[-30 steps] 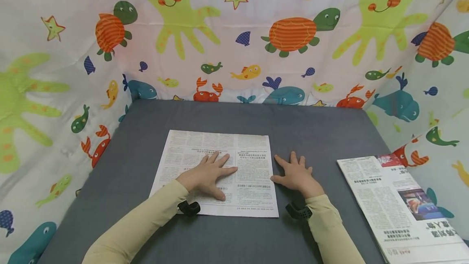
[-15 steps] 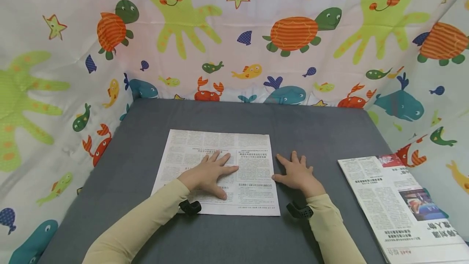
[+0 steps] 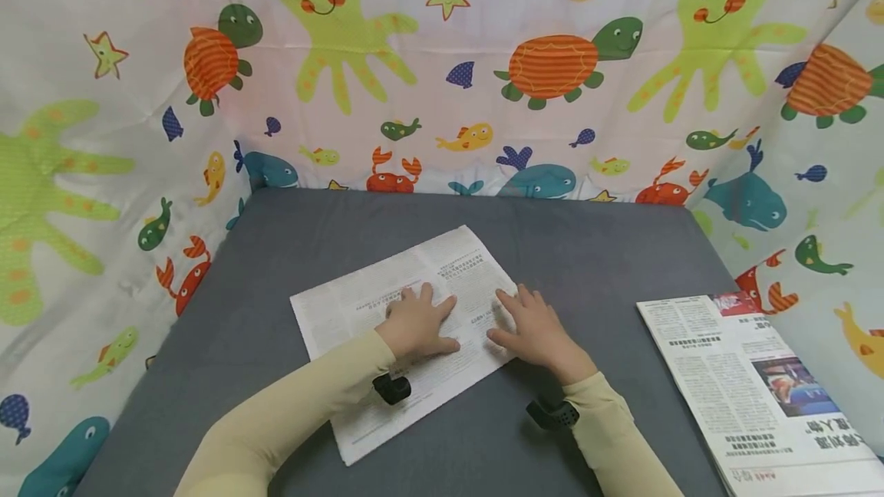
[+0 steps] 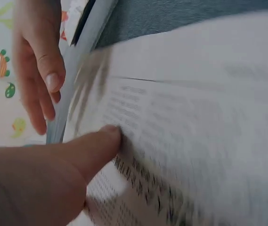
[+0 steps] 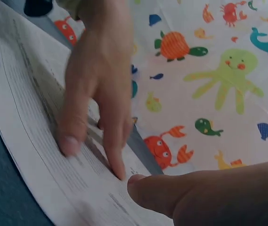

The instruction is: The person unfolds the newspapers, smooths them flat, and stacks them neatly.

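Note:
A folded newspaper (image 3: 407, 274) lies tilted on the grey table, its print blurred in the left wrist view. On its middle rests my left hand (image 3: 417, 322), fingers spread and thumb pointing right. My right hand (image 3: 535, 328) is at the sheet's right edge, its fingers extended and the thumb over the paper. In the right wrist view the left hand (image 5: 98, 94) touches the newspaper (image 5: 35, 94) with its fingertips. Whether the right fingertips press on the paper or hover just above it, I cannot tell.
A stack of folded newspapers (image 3: 753, 397) lies at the right side of the grey table (image 3: 587, 244). A white curtain (image 3: 414, 6) printed with sea animals stands around the back and sides. Dark bands sit on both wrists.
The newspaper has turned counterclockwise, its right side swinging away from me. My left hand has moved right with it, and the right hand has shifted left onto its edge.

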`<state>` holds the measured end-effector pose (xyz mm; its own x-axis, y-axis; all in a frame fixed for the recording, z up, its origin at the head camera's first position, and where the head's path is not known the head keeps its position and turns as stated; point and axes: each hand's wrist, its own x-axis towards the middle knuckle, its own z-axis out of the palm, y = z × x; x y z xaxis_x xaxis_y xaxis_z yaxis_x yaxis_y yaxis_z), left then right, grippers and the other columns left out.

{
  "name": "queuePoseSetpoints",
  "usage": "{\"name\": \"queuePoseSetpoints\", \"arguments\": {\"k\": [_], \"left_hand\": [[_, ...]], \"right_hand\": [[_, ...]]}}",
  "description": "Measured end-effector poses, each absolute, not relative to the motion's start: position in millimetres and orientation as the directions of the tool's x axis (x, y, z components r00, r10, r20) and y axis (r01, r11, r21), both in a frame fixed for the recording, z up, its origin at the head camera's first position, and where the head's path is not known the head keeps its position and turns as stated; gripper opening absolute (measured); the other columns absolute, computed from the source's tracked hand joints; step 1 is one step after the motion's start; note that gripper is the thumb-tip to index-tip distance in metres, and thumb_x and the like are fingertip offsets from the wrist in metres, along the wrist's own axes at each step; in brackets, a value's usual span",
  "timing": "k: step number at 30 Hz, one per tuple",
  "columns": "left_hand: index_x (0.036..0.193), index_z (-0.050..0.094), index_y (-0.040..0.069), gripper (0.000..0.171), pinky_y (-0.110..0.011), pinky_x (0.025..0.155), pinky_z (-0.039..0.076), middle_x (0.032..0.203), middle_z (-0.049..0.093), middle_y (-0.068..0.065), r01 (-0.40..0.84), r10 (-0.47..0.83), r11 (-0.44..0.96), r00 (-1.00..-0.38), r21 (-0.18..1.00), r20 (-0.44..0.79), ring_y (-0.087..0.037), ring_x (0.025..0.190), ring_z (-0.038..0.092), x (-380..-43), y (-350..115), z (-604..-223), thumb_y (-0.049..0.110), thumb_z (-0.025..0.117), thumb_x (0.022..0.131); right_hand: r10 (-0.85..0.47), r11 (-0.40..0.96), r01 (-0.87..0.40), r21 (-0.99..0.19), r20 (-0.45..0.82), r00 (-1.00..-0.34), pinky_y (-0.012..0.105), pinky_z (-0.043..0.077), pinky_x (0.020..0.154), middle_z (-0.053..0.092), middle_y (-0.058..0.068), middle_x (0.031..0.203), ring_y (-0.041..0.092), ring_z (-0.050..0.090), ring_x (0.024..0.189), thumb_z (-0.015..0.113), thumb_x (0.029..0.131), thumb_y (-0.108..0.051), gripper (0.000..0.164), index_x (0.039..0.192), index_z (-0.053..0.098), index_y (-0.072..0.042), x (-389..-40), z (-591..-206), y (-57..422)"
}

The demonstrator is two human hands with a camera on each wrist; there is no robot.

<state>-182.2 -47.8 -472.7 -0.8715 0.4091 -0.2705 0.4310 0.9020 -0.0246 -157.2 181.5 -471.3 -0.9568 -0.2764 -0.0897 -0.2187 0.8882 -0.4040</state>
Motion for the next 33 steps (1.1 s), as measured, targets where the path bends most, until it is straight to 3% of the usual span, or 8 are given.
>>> {"name": "queuePoseSetpoints", "arguments": {"k": [5,10,16,26,33], "left_hand": [[0.159,0.038,0.027,0.090,-0.043,0.055,0.056,0.136,0.053,-0.024,0.348,0.315,0.928,-0.924,-0.134,-0.217,-0.035,0.087,0.064,-193.7,-33.5,-470.3,0.080,0.051,0.088],[0.157,0.042,0.020,0.090,-0.038,0.044,0.051,0.125,0.057,-0.021,0.236,0.212,0.962,-0.963,-0.140,-0.170,-0.025,0.064,0.057,-211.2,-26.8,-477.0,0.080,0.047,0.090],[0.156,0.043,0.014,0.090,-0.037,0.044,0.049,0.126,0.058,-0.023,0.153,0.135,0.977,-0.983,-0.148,-0.126,-0.025,0.064,0.057,-224.9,-23.9,-480.4,0.078,0.043,0.093],[0.159,0.038,0.017,0.092,-0.037,0.043,0.045,0.128,0.056,-0.023,0.118,0.100,0.984,-0.985,-0.131,-0.139,-0.024,0.059,0.053,-231.1,-22.1,-484.3,0.080,0.041,0.093],[0.159,0.038,0.017,0.092,-0.036,0.042,0.044,0.131,0.055,-0.023,0.121,0.103,0.984,-0.986,-0.131,-0.133,-0.024,0.057,0.052,-232.2,-22.8,-488.0,0.080,0.041,0.092]], "right_hand": [[-0.312,0.884,-0.242,-0.399,-0.121,-0.942,0.076,0.030,0.111,0.033,0.036,0.158,0.060,0.030,0.145,0.070,0.094,-0.039,0.072,0.153,0.045,-0.006,-152.1,-471.4,172.2],[-0.331,0.888,-0.252,-0.385,-0.155,-0.931,0.076,0.028,0.112,0.032,0.033,0.160,0.059,0.029,0.147,0.075,0.089,-0.042,0.079,0.154,0.045,-0.008,-150.5,-475.4,168.6],[-0.326,0.899,-0.246,-0.361,-0.180,-0.928,0.077,0.023,0.114,0.028,0.029,0.164,0.060,0.021,0.150,0.078,0.087,-0.043,0.083,0.155,0.044,-0.012,-153.2,-484.7,171.9],[-0.325,0.903,-0.242,-0.355,-0.196,-0.925,0.077,0.020,0.116,0.025,0.027,0.166,0.059,0.016,0.151,0.078,0.087,-0.046,0.084,0.156,0.043,-0.014,-158.9,-489.3,178.2],[-0.297,0.888,-0.235,-0.395,-0.104,-0.949,0.079,0.019,0.114,0.028,0.029,0.164,0.062,0.018,0.150,0.071,0.092,-0.040,0.073,0.154,0.046,-0.012,-169.8,-489.9,198.3]]}}
